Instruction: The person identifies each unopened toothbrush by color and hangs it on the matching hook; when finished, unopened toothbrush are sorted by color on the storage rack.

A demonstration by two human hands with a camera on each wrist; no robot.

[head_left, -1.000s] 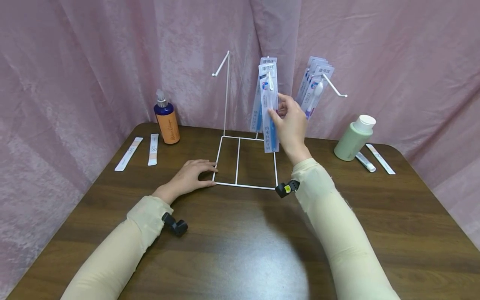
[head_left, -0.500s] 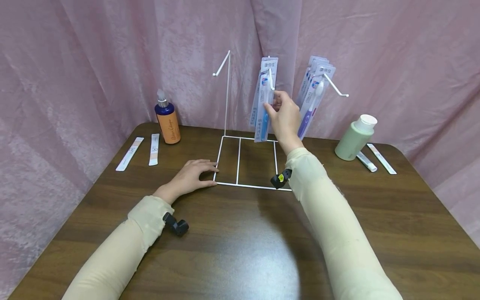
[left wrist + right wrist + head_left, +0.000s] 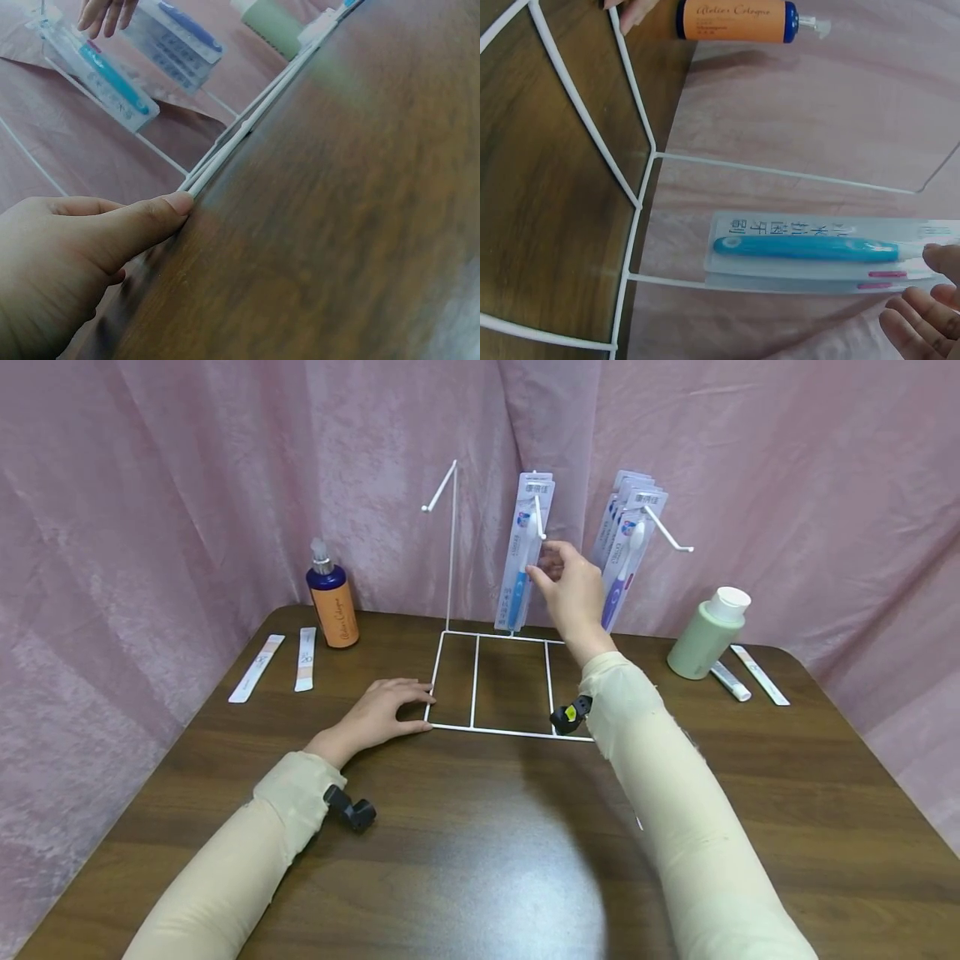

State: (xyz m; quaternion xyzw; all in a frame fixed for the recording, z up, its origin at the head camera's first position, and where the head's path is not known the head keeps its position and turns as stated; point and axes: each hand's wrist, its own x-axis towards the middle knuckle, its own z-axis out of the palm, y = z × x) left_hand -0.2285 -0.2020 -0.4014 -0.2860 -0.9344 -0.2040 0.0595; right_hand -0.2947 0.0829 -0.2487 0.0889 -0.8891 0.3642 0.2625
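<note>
On the middle hook [image 3: 538, 518] of the white wire rack [image 3: 474, 685], the toothbrush packs [image 3: 517, 587] hang, most likely kept from sliding by the hook's bent tip. Beside them is the right hand [image 3: 573, 593], thumb and fingertips apart; whether the thumb touches them, I cannot tell. At the rack's near left corner rests the left hand [image 3: 377, 714], thumb spread from the fingers, probably to steady so light a rack.
</note>
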